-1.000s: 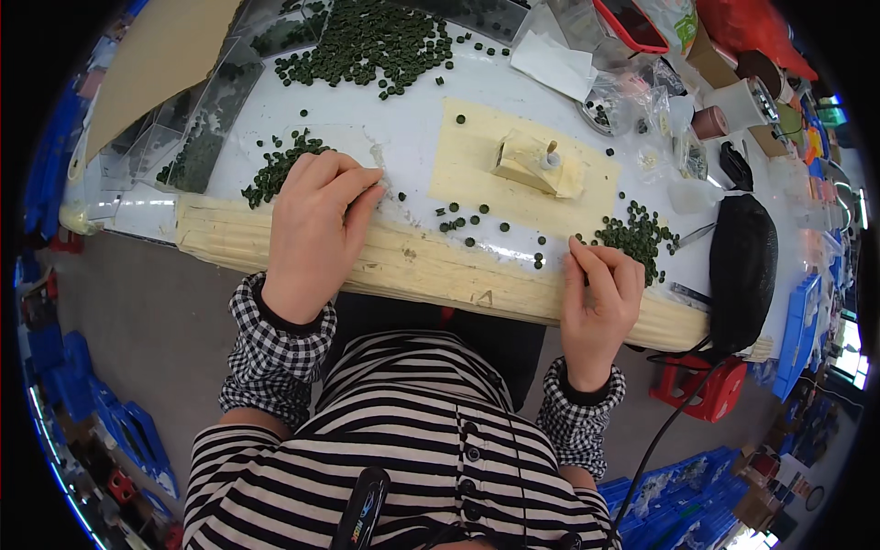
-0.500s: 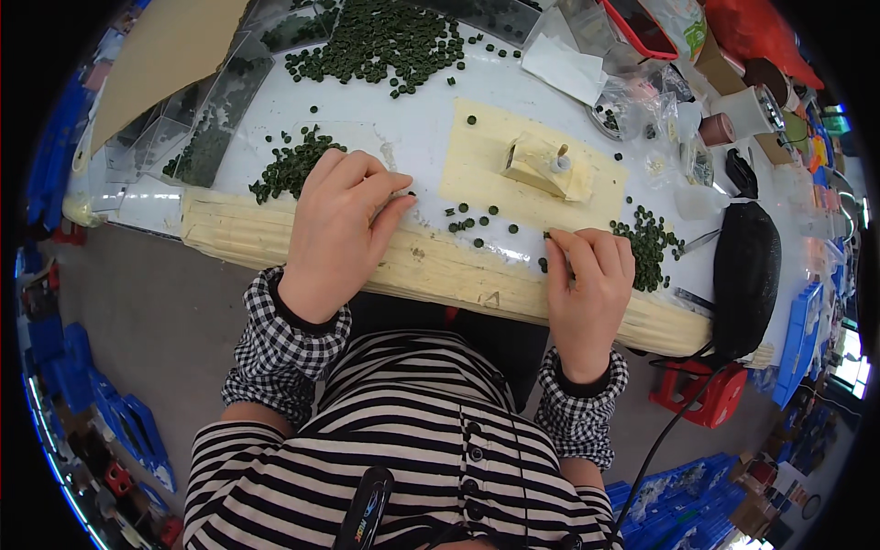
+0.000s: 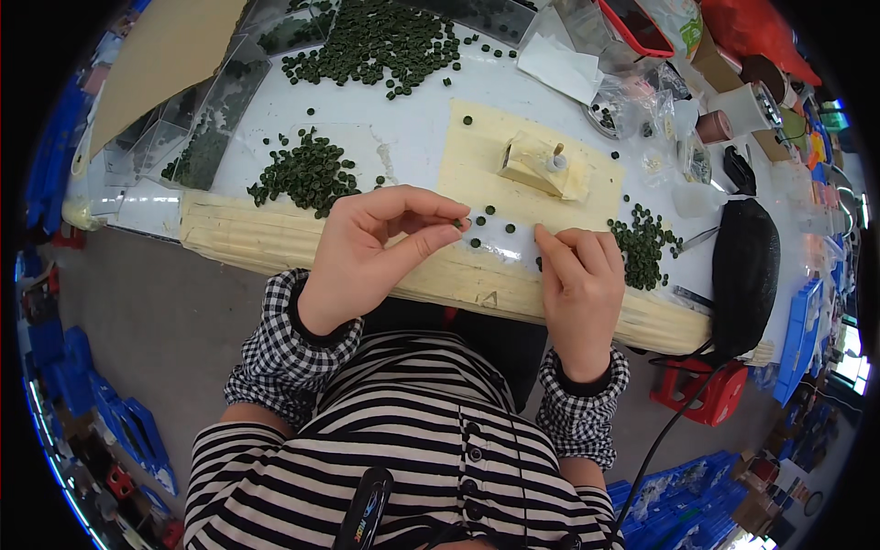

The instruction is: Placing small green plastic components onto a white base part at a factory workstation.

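My left hand (image 3: 371, 252) is over the near edge of the table, its thumb and forefinger closed on a small dark green round piece (image 3: 457, 224). Several loose pieces (image 3: 510, 229) of the same kind lie between my two hands. My right hand (image 3: 584, 289) rests at the table edge with its fingers bent together; whatever is between its fingertips is hidden. Right of it lies a small heap of these green pieces (image 3: 646, 246). Another heap (image 3: 307, 174) sits beyond my left wrist, and a larger spread (image 3: 376, 41) covers the far part of the table.
A taped block with a short upright peg (image 3: 545, 167) stands on a yellow taped patch (image 3: 463, 170). Clear bins (image 3: 215, 119) and cardboard (image 3: 156, 64) are at the left. A black padded bundle (image 3: 747, 275), plastic bags (image 3: 642, 115) and a red-edged case (image 3: 637, 27) occupy the right.
My left hand has moved right from the left heap toward the loose pieces, bringing a green piece in its fingertips. My right hand has shifted slightly left.
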Available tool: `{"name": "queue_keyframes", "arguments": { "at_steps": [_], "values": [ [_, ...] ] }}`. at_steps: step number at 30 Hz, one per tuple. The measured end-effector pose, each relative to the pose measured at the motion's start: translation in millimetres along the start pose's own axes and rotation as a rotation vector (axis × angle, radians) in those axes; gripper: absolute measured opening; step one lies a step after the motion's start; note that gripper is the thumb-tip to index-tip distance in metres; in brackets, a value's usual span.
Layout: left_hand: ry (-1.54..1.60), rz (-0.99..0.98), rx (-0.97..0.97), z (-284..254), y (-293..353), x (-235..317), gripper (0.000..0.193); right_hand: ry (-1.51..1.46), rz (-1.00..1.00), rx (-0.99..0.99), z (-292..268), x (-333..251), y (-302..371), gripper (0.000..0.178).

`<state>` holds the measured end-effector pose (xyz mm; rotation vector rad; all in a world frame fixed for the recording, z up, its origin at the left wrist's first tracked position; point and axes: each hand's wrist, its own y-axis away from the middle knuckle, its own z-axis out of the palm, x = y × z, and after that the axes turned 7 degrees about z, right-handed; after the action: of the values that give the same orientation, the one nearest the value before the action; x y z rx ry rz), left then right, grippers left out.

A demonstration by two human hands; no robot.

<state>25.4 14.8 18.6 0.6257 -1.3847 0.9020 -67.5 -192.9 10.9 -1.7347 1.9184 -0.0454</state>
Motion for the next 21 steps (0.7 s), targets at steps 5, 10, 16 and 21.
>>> {"name": "queue_keyframes", "arguments": {
  "at_steps": [5, 10, 16, 21],
  "values": [
    [0.4, -0.226, -0.044, 4.6, 2.6, -2.4, 0.022, -0.023, 0.026, 0.037, -0.3, -2.2, -0.8, 0.014],
    [0.518, -0.284, -0.043, 11.2, 4.0, -2.9, 0.02, -0.391, 0.266, 0.039, -4.7, -8.8, 6.4, 0.012],
    [0.445, -0.235, -0.068, 19.3, 6.0, -5.1, 0.018, -0.985, 0.482, -0.005, -6.1, -27.6, 13.1, 0.009],
    [0.355, -0.191, -0.04, 27.6, 9.6, -2.6, 0.016, -1.235, 0.495, -0.061, -2.5, -32.1, 11.8, 0.01]
  ]
}}
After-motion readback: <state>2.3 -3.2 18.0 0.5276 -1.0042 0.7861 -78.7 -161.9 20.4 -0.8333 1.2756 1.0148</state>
